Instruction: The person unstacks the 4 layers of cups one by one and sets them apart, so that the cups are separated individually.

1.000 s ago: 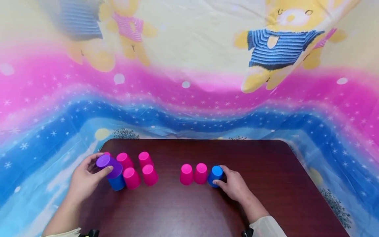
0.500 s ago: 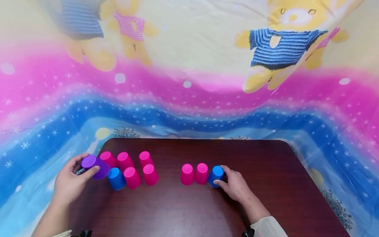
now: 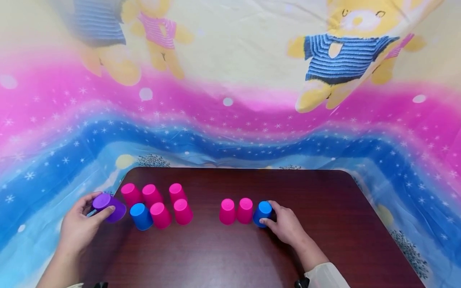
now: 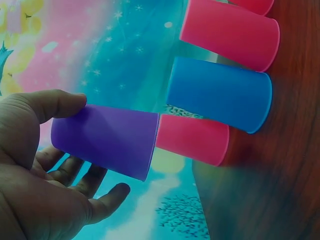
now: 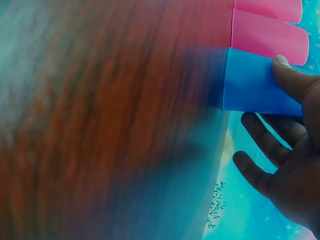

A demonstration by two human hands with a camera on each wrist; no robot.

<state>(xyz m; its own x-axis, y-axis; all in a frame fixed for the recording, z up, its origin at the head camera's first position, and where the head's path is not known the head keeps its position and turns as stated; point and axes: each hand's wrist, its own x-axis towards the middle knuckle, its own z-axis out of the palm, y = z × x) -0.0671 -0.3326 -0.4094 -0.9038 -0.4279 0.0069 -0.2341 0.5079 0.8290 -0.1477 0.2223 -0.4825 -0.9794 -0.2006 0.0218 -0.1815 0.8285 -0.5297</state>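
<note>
Held between thumb and fingers of my left hand (image 3: 81, 224) is an upside-down purple cup (image 3: 109, 209), at the table's left side. In the left wrist view this purple cup (image 4: 105, 141) hangs above the table level, apart from the blue cup (image 4: 217, 94) beside it. That left blue cup (image 3: 141, 217) stands upside down just right of the purple one. At the right, my right hand (image 3: 286, 224) grips another blue cup (image 3: 263, 214). The right wrist view has this blue cup (image 5: 257, 85) standing on the table, with the thumb on its side.
Two pink cups, one of them (image 3: 245, 211) nearest the right blue cup, stand in line with it. Several more pink cups (image 3: 160, 216) stand upside down at the left in two rows. The brown table (image 3: 216, 256) ends at a patterned cloth (image 3: 230, 132) behind.
My left hand has lifted the purple cup off the left blue cup and carried it left, then slightly lower. The right hand stays on its blue cup.
</note>
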